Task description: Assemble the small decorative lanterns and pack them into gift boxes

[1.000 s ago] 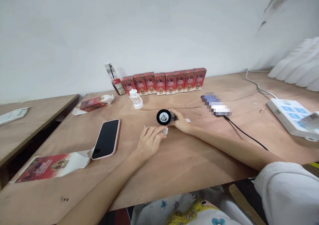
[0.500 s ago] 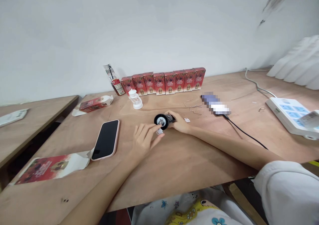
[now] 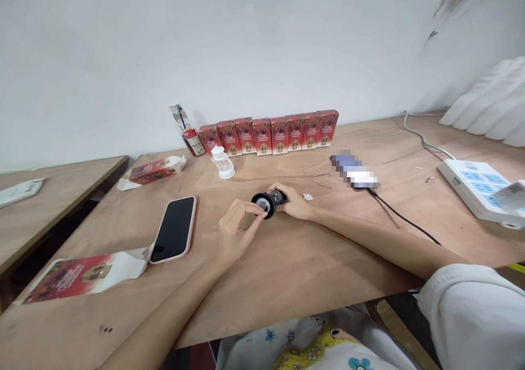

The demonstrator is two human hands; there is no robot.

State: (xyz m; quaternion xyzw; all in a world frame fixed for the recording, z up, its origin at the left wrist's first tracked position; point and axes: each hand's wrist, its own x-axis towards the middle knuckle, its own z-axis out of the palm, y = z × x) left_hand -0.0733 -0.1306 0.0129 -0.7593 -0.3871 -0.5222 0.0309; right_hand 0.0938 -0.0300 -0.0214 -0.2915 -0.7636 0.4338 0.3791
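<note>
My right hand [image 3: 293,201] is wrapped round a small black lantern [image 3: 277,196] laid on its side, its round base [image 3: 262,203] facing me. A pale round recess with small dark and metallic parts shows inside the black rim. The thumb and fingers of my left hand [image 3: 238,225] are pinched together at the lower edge of that recess. What lies between those fingertips is hidden. A small white plastic piece [image 3: 307,197] rests on the table by my right wrist. Behind stands a white lantern [image 3: 223,165] with a clear middle.
Several red boxes [image 3: 262,136] line the wall beside a bottle [image 3: 192,140]. Opened red cartons [image 3: 156,169] and a black-screened phone [image 3: 174,229] lie left. Bent wires [image 3: 322,180], a cabled phone [image 3: 353,171] and a power strip [image 3: 476,187] are on the right.
My left fingers have closed into a pinch at the base's recess. The white piece seen beneath them earlier is out of sight. The lantern has shifted slightly left.
</note>
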